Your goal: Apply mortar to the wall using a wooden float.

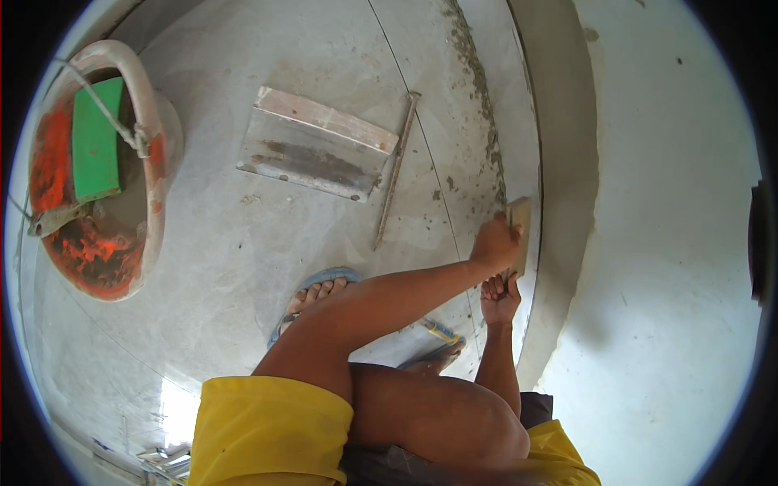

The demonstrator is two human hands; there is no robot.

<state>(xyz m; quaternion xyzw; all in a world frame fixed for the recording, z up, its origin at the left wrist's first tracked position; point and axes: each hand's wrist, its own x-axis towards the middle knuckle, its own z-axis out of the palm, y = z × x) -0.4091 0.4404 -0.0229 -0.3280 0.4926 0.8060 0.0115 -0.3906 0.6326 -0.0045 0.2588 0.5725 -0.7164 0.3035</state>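
A tan, flat board, which looks like a plasterer's float, stands on edge along the foot of the wall. My left hand is closed round its near side, and the fingers hide any handle. Just below, my right hand has curled fingers and a raised thumb against the board's lower end. From the board's upper end, a strip of rough grey mortar runs along the floor, away from me. A metal plate with a wooden strip lies left of my hands, beside a thin rusty rod.
A bucket stained white and orange stands at the far left, with a green block and a handled tool in it. My sandalled foot is on the grey floor. The pale wall rises at right.
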